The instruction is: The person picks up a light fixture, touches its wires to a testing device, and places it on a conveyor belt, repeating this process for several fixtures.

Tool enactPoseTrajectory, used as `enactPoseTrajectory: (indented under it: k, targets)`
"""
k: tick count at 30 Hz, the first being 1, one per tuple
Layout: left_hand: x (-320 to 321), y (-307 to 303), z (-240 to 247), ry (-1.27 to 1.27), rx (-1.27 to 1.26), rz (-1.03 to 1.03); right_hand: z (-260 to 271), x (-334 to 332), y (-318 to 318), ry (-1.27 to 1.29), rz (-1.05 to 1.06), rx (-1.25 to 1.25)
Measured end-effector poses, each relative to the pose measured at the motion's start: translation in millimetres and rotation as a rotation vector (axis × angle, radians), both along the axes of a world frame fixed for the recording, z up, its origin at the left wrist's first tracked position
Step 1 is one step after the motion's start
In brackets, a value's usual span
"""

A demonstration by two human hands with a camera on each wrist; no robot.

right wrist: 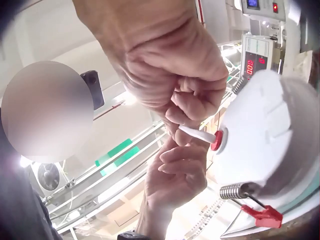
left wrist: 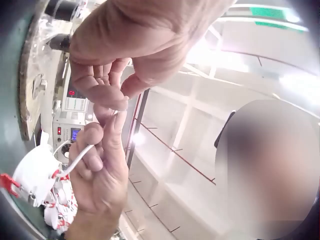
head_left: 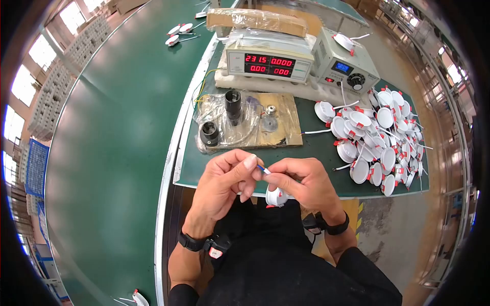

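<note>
Both hands are raised over the table's near edge, fingertips almost meeting. The right hand (head_left: 309, 186) pinches the white cable (head_left: 267, 172) of a round white lamp (head_left: 276, 197), which hangs below that hand. Between thumb and fingers, the left hand (head_left: 219, 181) pinches the cable's blue wire end (head_left: 261, 167). In the left wrist view the cable (left wrist: 80, 159) runs from the lamp (left wrist: 35, 172) into the right hand (left wrist: 102, 175). The right wrist view shows the lamp (right wrist: 265, 130) close up, with a spring and a red clip (right wrist: 264, 216).
A large pile of white lamps (head_left: 385, 122) lies on the right. Behind the hands is a plastic-wrapped board (head_left: 286, 120) with black sockets (head_left: 233, 104). Farther back stand a meter with red digits (head_left: 269, 64) and a box with a dial (head_left: 347, 64). A green surface (head_left: 112, 153) extends left.
</note>
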State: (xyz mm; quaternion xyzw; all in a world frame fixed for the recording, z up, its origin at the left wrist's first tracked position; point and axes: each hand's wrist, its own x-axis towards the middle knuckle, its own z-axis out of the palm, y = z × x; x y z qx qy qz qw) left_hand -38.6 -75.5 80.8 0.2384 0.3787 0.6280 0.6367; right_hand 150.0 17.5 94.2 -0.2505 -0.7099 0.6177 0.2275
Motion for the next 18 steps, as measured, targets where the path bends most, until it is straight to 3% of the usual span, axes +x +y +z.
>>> enactPoseTrajectory:
  k: [2, 5, 6, 9, 13, 17, 18]
  targets:
    - [3.3, -1.0, -10.8, -0.121, 0.022, -0.012, -4.9, -0.6, -1.3, 0.015, -0.003, -0.033]
    - [16.6, 1.3, -15.6, 0.07, 0.042, 0.153, -7.3, -1.7, -2.3, -0.001, -0.022, -0.086]
    - [23.1, 1.5, -19.5, 0.389, 0.054, 0.262, -6.0, -4.1, -2.4, -0.033, -0.035, -0.097]
    - [40.3, 1.7, -30.2, 0.757, 0.11, 0.442, -5.5, -9.0, -0.6, -0.018, -0.08, -0.142]
    - [44.7, 0.9, -30.3, 0.742, 0.156, 0.43, -13.3, -12.0, 6.4, 0.094, -0.146, -0.183]
    - [34.3, 4.7, -35.1, 1.082, 0.327, 0.335, -16.6, -12.7, 16.1, 0.164, -0.185, -0.261]
    - [35.6, 3.6, -45.2, 0.934, 0.167, 0.174, -17.1, -13.4, 18.9, 0.189, -0.187, -0.321]
